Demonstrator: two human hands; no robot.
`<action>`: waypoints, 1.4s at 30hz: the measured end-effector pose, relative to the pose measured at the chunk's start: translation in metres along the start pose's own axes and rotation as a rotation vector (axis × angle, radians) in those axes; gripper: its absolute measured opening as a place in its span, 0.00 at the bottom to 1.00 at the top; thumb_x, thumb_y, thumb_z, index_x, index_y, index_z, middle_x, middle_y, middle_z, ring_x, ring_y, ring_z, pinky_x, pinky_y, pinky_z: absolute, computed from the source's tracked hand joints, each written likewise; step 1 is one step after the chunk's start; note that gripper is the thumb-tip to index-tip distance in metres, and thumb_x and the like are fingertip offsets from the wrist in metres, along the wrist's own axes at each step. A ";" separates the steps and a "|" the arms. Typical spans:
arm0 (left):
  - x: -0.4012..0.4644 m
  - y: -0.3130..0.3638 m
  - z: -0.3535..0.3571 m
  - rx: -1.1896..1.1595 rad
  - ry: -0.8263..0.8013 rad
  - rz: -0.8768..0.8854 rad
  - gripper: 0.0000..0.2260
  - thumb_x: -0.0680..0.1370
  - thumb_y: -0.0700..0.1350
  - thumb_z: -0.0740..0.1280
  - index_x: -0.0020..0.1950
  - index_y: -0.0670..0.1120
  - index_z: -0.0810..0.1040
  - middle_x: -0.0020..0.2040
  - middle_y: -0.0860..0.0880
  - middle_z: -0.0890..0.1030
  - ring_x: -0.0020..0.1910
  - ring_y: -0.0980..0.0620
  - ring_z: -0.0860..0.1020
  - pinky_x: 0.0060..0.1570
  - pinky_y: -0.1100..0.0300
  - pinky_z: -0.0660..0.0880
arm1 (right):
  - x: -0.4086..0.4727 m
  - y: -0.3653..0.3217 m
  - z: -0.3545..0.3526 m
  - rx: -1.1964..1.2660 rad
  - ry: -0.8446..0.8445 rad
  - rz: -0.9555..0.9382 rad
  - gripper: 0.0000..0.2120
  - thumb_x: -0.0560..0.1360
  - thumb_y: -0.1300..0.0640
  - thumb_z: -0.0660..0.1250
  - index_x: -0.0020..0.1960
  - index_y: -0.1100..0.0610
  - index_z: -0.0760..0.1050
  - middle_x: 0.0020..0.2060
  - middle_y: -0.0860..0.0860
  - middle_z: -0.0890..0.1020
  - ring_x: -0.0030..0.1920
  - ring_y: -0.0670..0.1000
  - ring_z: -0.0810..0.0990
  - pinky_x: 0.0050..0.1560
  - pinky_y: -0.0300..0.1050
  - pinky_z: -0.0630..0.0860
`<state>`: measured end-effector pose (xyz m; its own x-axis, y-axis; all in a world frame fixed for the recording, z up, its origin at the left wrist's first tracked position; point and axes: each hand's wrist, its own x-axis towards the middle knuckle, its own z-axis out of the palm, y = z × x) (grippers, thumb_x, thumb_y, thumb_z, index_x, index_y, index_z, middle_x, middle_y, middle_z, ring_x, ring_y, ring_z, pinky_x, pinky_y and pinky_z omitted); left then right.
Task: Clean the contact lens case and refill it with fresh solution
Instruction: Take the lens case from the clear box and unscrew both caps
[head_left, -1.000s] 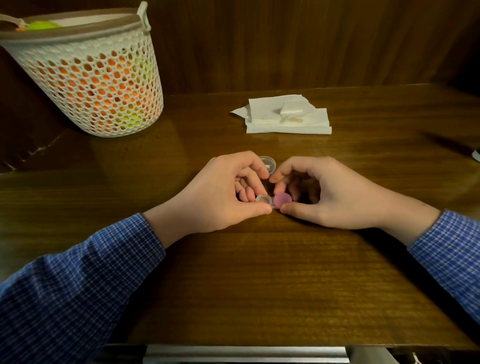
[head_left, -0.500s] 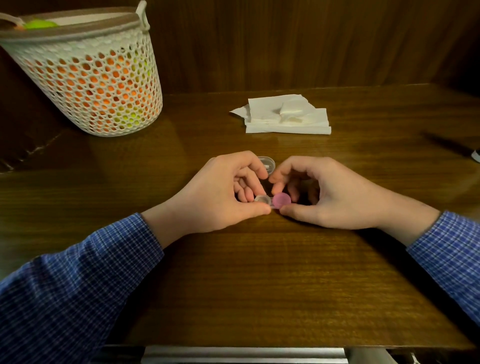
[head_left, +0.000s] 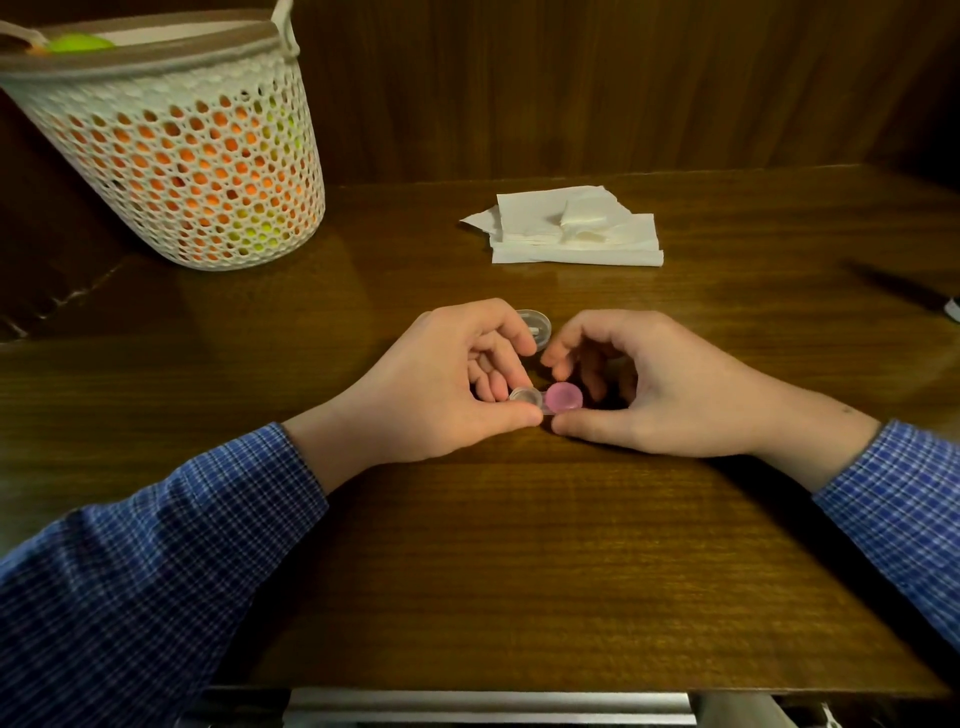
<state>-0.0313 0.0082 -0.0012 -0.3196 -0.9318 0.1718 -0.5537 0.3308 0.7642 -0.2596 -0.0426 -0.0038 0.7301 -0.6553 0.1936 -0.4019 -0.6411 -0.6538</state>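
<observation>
Nearest: blue checked shirt sleeves (head_left: 156, 561) entering from both lower corners over a dark brown wood-grain table (head_left: 519, 571).

At mid-table, left hand (head_left: 436, 395) curled, thumb and bent fingers pinching the clear left well of a small double-cup plastic contact lens case (head_left: 545, 399). Right hand (head_left: 670, 389) arched just beside it, thumb lying flat along the tabletop with its tip against the case's near edge, next to the round pink screw cap (head_left: 564, 397) covering the right well; index finger curved above, tip slightly blurred, contact with the cap not clear. Case low between the two hands, at or just above the table surface.

Just behind the left fingertips: a clear round plastic cap (head_left: 537, 325), off the case, resting on the wood.

Farther back, right of centre: a stack of folded white paper tissues (head_left: 571, 234).

Far left: a white perforated plastic basket (head_left: 171, 150) with a brown rim, orange and yellow-green contents visible through the holes.
</observation>
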 end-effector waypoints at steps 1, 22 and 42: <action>0.000 0.000 0.000 0.000 -0.001 0.001 0.19 0.71 0.43 0.81 0.60 0.47 0.79 0.45 0.52 0.86 0.41 0.51 0.85 0.40 0.55 0.85 | 0.000 0.000 0.001 -0.006 0.011 0.006 0.19 0.70 0.46 0.77 0.58 0.47 0.78 0.45 0.42 0.82 0.44 0.44 0.81 0.41 0.37 0.79; 0.000 0.000 0.000 0.001 0.013 -0.005 0.19 0.71 0.43 0.81 0.59 0.48 0.79 0.44 0.52 0.86 0.40 0.52 0.85 0.40 0.55 0.85 | 0.000 0.000 -0.002 0.041 -0.032 -0.018 0.16 0.72 0.50 0.76 0.58 0.47 0.78 0.48 0.42 0.82 0.46 0.47 0.81 0.42 0.40 0.80; 0.000 0.000 0.000 -0.001 0.007 -0.005 0.19 0.71 0.43 0.81 0.59 0.47 0.79 0.45 0.51 0.86 0.40 0.52 0.85 0.41 0.57 0.84 | 0.000 0.002 -0.002 0.079 -0.039 0.003 0.13 0.74 0.51 0.75 0.57 0.47 0.78 0.48 0.42 0.83 0.43 0.49 0.82 0.40 0.42 0.81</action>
<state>-0.0312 0.0080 -0.0012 -0.3116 -0.9344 0.1726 -0.5545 0.3263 0.7655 -0.2614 -0.0445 -0.0036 0.7503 -0.6403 0.1641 -0.3604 -0.6044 -0.7105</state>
